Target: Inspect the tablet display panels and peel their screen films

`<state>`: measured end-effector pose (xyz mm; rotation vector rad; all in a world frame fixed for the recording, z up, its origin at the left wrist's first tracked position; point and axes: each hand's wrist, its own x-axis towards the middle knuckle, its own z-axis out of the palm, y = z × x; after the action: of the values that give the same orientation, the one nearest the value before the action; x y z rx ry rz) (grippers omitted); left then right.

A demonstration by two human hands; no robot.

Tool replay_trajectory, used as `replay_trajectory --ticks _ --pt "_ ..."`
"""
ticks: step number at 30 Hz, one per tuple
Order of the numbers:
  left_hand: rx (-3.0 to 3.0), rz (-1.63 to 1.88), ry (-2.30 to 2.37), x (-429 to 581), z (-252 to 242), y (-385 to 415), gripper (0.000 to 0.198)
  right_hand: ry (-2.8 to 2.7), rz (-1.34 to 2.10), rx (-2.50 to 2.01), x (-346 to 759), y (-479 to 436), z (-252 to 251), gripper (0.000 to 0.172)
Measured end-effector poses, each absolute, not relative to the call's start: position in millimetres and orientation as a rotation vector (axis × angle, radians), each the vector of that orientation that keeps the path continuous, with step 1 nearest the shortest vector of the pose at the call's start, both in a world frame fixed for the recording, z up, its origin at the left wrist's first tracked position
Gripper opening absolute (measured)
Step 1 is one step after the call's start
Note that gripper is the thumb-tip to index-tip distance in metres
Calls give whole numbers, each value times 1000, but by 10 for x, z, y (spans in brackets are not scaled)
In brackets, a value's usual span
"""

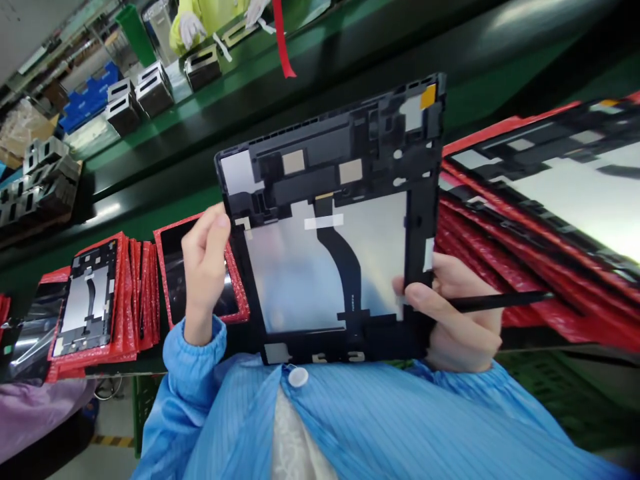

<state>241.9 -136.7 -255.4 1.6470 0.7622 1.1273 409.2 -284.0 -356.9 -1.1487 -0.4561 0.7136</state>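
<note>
I hold a black rectangular tablet display panel [320, 160] up in front of my chest, tilted, with its back facing me and raised above the worktop [150, 207]. Its black plastic frame carries pale tape patches and small gold-coloured squares, and a dark, flat ribbon cable [345, 267] curves down across its silvery rear sheet.

My left grip [205, 263] is closed, with the curled fingers clamped on the panel's left edge. My right grip [450, 313] is also closed, clamped on the panel's lower right side and around a slim black pen-shaped tool [500, 301], which points away from me. A light blue striped smock sleeve [195, 347] covers my left forearm.

To my left, a stack of panels in red foam sleeves [125, 300] sits on the worktop, and the top one shows a similar silvery back and ribbon cable. A dark-faced panel in a red sleeve [170, 267] lies just behind my left grip. A larger fanned stack of red-edged panels [520, 227] lies to my right.

Across the green-edged worktop, a co-worker's white-gloved hand [193, 28] reaches out from a yellow-green sleeve [200, 17], near a row of grey metal racks [155, 90].
</note>
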Motion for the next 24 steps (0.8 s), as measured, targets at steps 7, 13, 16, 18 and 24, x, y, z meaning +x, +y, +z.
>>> replay_trajectory --ticks 7,13,16,18,24 --pt "1631 1213 762 2578 -2385 -1146 36 -524 690 -1134 4113 -2819 -3562 26" --pt "1605 1223 855 2629 -2451 -1129 39 -502 704 -1183 4040 -2882 -3512 25" --pt "1573 1204 899 2616 -2518 -1137 43 -433 733 -1187 3982 -2920 -3526 25" --pt "1585 1179 937 2602 -2558 -1151 40 -412 768 -1186 3955 -2928 -3542 27" --pt "1664 1165 1051 2548 -2627 -1200 32 -420 871 -1182 3927 -2915 -3535 25"
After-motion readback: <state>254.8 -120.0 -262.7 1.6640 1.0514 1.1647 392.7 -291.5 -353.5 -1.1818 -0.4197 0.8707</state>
